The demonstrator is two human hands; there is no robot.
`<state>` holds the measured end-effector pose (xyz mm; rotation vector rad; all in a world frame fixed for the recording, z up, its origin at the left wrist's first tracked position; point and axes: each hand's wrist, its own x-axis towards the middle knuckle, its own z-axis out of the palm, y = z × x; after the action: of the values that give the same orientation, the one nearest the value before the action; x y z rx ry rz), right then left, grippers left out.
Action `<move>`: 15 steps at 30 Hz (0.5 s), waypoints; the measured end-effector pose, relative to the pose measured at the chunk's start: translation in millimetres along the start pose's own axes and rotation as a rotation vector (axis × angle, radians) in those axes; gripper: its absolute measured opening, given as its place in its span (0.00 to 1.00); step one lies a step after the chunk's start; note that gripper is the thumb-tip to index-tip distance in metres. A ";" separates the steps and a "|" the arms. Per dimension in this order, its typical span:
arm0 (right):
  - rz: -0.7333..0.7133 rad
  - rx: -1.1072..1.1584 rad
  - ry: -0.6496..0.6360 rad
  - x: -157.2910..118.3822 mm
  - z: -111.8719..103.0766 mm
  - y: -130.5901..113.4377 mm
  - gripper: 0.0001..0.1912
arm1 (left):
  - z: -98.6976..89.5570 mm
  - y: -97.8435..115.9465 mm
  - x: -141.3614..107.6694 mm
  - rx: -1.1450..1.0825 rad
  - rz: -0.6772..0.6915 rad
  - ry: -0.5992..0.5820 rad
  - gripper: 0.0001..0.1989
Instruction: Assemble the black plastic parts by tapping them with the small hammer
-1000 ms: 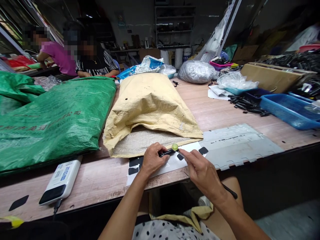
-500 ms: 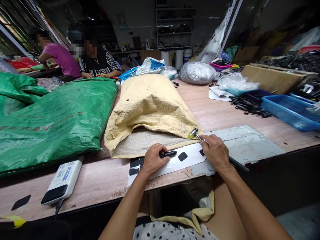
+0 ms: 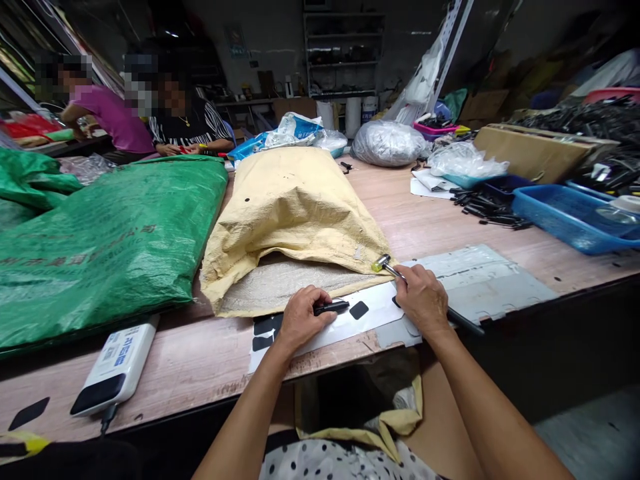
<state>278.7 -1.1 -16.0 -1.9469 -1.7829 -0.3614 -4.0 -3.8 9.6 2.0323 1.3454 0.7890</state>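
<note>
Near the table's front edge my left hand (image 3: 304, 319) is closed on a small black part (image 3: 332, 307), held over a white sheet (image 3: 370, 321) that bears several black rounded pads, one of them a black square pad (image 3: 359, 310) just right of the part. My right hand (image 3: 423, 297) is wrapped round the handle of a small hammer (image 3: 382, 263). Its metal and yellow head points left, by the corner of a cream woven sack (image 3: 295, 207). The dark end of the handle sticks out behind my right hand.
A green sack (image 3: 110, 253) lies at left, with a white power bank (image 3: 117, 367) before it. At right are a grey sheet (image 3: 485, 280), black parts (image 3: 493, 212) and a blue tray (image 3: 575, 223). Two people (image 3: 187, 130) sit at the back left.
The whole view has shifted a little, so the table's things appear slightly farther left. Both hands keep their holds, with the hammer still raised near the sack's corner.
</note>
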 end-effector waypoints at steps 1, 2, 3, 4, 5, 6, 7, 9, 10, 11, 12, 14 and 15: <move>0.002 0.003 -0.006 0.1 -0.6 -0.4 0.14 | -2.9 6.7 -4.4 -0.012 -0.006 -0.024 0.06; 0.004 0.005 -0.011 0.1 -1.1 -0.8 0.15 | -5.8 14.6 -10.7 -0.041 -0.020 -0.069 0.05; 0.005 0.007 -0.013 0.0 -1.5 -1.1 0.15 | -8.4 23.2 -19.0 -0.090 -0.040 -0.145 0.08; 0.005 0.009 -0.014 -0.1 -1.7 -1.3 0.15 | -10.2 31.7 -28.8 -0.154 -0.064 -0.248 0.11; 0.005 0.009 -0.012 -0.3 -1.7 -1.4 0.15 | -11.1 39.7 -39.6 -0.217 -0.083 -0.373 0.13; 0.004 0.008 -0.009 -0.4 -1.4 -1.3 0.15 | -10.7 46.6 -50.7 -0.255 -0.089 -0.492 0.13; 0.005 0.008 -0.004 -0.5 -1.0 -1.1 0.15 | -9.1 52.3 -61.3 -0.253 -0.078 -0.583 0.11; 0.006 0.008 0.002 -0.6 0.2 -0.5 0.15 | -3.2 59.8 -79.1 -0.137 -0.040 -0.640 0.05; 0.005 0.008 0.002 -0.6 0.7 -0.2 0.15 | 0.6 62.1 -85.8 -0.052 -0.030 -0.616 0.06; 0.005 0.006 0.002 -0.6 1.0 0.0 0.15 | 4.7 63.8 -91.0 0.022 -0.030 -0.585 0.08; 0.004 0.004 0.000 -0.5 1.1 0.1 0.15 | 9.0 65.2 -95.0 0.074 -0.041 -0.563 0.09; 0.005 -0.003 -0.005 -0.3 0.7 -0.2 0.15 | 18.8 66.7 -101.1 0.117 -0.069 -0.571 0.10; 0.006 -0.005 -0.007 -0.2 0.4 -0.5 0.15 | 24.9 66.2 -103.8 0.126 -0.079 -0.594 0.11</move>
<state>278.2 -1.0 -16.3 -1.9586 -1.7818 -0.3578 20.6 -126.0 24.9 2.0628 1.1318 0.0423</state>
